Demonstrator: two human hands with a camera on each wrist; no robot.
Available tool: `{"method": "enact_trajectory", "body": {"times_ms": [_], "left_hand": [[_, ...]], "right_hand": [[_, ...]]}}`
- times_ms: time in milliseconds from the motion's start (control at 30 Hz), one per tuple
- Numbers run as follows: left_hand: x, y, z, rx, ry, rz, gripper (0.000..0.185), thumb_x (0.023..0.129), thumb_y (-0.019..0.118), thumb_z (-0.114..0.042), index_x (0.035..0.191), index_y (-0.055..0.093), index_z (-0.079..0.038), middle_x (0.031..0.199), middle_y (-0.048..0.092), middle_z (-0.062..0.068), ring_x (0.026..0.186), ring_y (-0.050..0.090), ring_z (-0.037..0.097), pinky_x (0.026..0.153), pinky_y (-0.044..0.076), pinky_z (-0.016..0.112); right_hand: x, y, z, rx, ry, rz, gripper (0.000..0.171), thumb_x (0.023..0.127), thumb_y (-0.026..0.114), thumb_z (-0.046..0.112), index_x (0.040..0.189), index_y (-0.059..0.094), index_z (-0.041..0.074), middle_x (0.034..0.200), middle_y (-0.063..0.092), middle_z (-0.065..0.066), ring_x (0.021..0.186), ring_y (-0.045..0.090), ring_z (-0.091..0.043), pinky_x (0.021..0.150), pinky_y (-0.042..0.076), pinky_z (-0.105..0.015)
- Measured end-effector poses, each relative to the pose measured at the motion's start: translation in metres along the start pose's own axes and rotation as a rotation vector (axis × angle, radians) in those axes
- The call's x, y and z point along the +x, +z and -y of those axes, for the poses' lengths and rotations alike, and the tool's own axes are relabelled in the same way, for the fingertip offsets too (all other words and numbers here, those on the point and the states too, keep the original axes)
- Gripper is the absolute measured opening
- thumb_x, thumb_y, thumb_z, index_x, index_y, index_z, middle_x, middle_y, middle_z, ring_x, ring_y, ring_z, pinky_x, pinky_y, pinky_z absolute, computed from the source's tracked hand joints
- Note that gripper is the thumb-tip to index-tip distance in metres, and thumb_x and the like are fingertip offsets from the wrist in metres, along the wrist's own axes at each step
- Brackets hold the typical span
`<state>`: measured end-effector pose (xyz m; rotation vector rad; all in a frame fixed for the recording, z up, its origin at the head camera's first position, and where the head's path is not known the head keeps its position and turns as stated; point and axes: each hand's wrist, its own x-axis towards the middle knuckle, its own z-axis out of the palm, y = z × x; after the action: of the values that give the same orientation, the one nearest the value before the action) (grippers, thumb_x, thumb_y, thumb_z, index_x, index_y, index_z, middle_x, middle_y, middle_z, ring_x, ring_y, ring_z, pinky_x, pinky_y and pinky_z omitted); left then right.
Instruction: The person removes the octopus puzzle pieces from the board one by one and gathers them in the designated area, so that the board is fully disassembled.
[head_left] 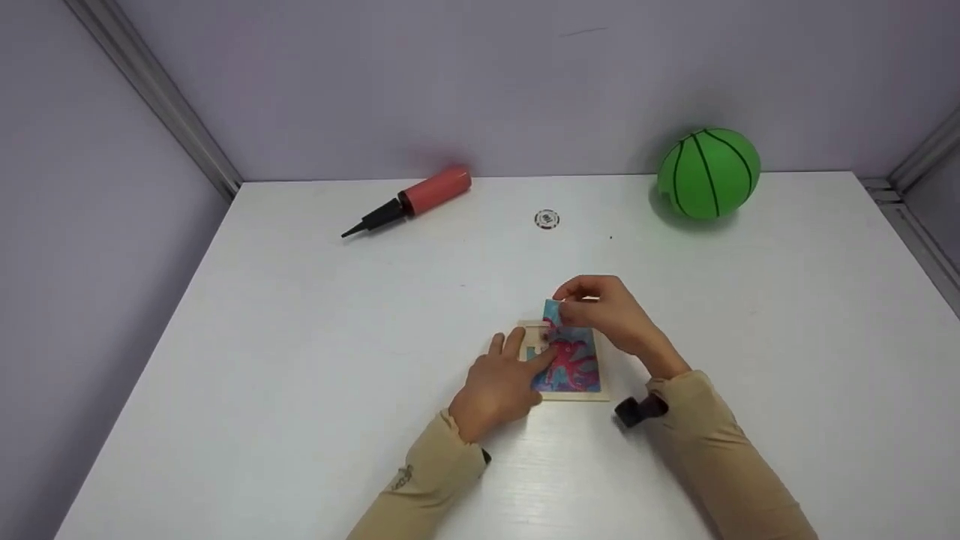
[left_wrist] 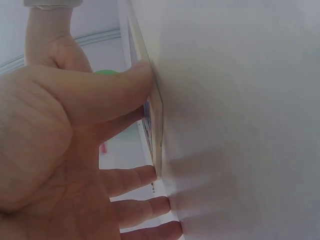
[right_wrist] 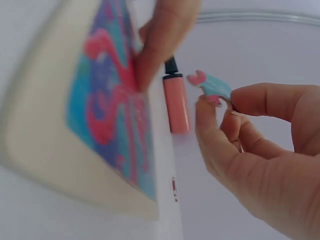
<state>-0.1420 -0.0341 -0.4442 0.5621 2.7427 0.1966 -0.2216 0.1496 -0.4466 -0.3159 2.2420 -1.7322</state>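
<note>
A wooden jigsaw puzzle (head_left: 574, 367) with a pink octopus on blue lies on the white table in the head view. My left hand (head_left: 496, 388) rests over its left side, fingers spread, the index fingertip touching the picture. In the left wrist view, the thumb lies against the edge of the puzzle board (left_wrist: 157, 117), and other fingertips touch the table. Between thumb and fingers, my right hand (head_left: 606, 313) pinches a small blue and pink puzzle piece (right_wrist: 216, 89) above the board's far edge. Part of the board's upper left shows bare wood; the left hand hides some of it.
Toward the back left lies a red and black hand pump (head_left: 435, 191). A green ball (head_left: 709, 174) with black lines sits at the back right, near the wall. A round black-and-white chip (head_left: 547, 219) lies flat between them.
</note>
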Motion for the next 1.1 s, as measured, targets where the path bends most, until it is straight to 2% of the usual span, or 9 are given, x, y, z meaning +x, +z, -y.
{"method": "enact_trajectory", "body": {"times_ms": [100, 333, 467, 667, 767, 900, 1100], "left_hand": [[0.0, 0.001, -0.001, -0.014, -0.011, 0.007, 0.058, 0.092, 0.064, -0.03, 0.146, 0.043, -0.03, 0.15, 0.027, 0.013, 0.126, 0.033, 0.031, 0.09, 0.046, 0.041], [-0.001, 0.0, -0.002, -0.047, -0.041, 0.009, 0.058, 0.09, 0.065, -0.028, 0.145, 0.045, -0.03, 0.152, 0.027, 0.014, 0.135, 0.03, 0.035, 0.097, 0.043, 0.044], [-0.002, 0.001, -0.002, -0.053, -0.034, -0.006, 0.058, 0.09, 0.066, -0.027, 0.144, 0.046, -0.029, 0.151, 0.028, 0.014, 0.134, 0.032, 0.034, 0.094, 0.045, 0.043], [-0.003, 0.0, -0.002, -0.055, -0.024, -0.022, 0.058, 0.09, 0.067, -0.027, 0.144, 0.047, -0.029, 0.15, 0.03, 0.014, 0.129, 0.034, 0.032, 0.09, 0.046, 0.041], [-0.002, 0.0, -0.002, -0.067, -0.032, -0.009, 0.058, 0.09, 0.066, -0.027, 0.144, 0.045, -0.029, 0.151, 0.028, 0.014, 0.131, 0.032, 0.033, 0.094, 0.044, 0.043], [-0.001, 0.0, -0.002, -0.076, -0.039, -0.005, 0.059, 0.09, 0.065, -0.026, 0.145, 0.045, -0.029, 0.152, 0.027, 0.014, 0.134, 0.03, 0.034, 0.097, 0.042, 0.044], [-0.001, 0.002, -0.002, -0.079, -0.028, -0.01, 0.059, 0.09, 0.065, -0.024, 0.145, 0.044, -0.028, 0.152, 0.027, 0.015, 0.136, 0.029, 0.037, 0.1, 0.04, 0.046]], "right_hand": [[-0.005, -0.012, -0.001, 0.077, 0.029, -0.017, 0.019, 0.087, 0.058, 0.003, 0.103, 0.062, -0.008, 0.092, 0.06, -0.012, 0.077, 0.06, -0.019, 0.076, 0.055, -0.033], [-0.017, -0.04, -0.01, 0.056, 0.045, -0.066, 0.02, 0.089, 0.057, 0.001, 0.104, 0.061, -0.011, 0.095, 0.059, -0.014, 0.078, 0.062, -0.019, 0.077, 0.055, -0.03], [-0.023, -0.057, -0.018, -0.028, 0.086, -0.09, 0.022, 0.09, 0.058, 0.003, 0.106, 0.061, -0.012, 0.095, 0.06, -0.014, 0.079, 0.06, -0.018, 0.076, 0.054, -0.027], [-0.026, -0.075, -0.024, -0.19, 0.184, -0.075, 0.022, 0.091, 0.06, 0.005, 0.108, 0.063, -0.009, 0.096, 0.06, -0.012, 0.084, 0.056, -0.018, 0.073, 0.053, -0.022], [-0.026, -0.078, -0.025, -0.256, 0.217, -0.072, 0.023, 0.09, 0.062, 0.007, 0.108, 0.064, -0.006, 0.095, 0.06, -0.011, 0.085, 0.053, -0.021, 0.071, 0.051, -0.021], [-0.025, -0.078, -0.026, -0.279, 0.237, -0.08, 0.024, 0.089, 0.063, 0.008, 0.108, 0.064, -0.006, 0.095, 0.061, -0.012, 0.085, 0.053, -0.022, 0.071, 0.051, -0.022], [-0.026, -0.077, -0.028, -0.332, 0.267, -0.142, 0.023, 0.089, 0.064, 0.009, 0.107, 0.066, -0.004, 0.094, 0.063, -0.013, 0.079, 0.054, -0.021, 0.067, 0.05, -0.024]]}}
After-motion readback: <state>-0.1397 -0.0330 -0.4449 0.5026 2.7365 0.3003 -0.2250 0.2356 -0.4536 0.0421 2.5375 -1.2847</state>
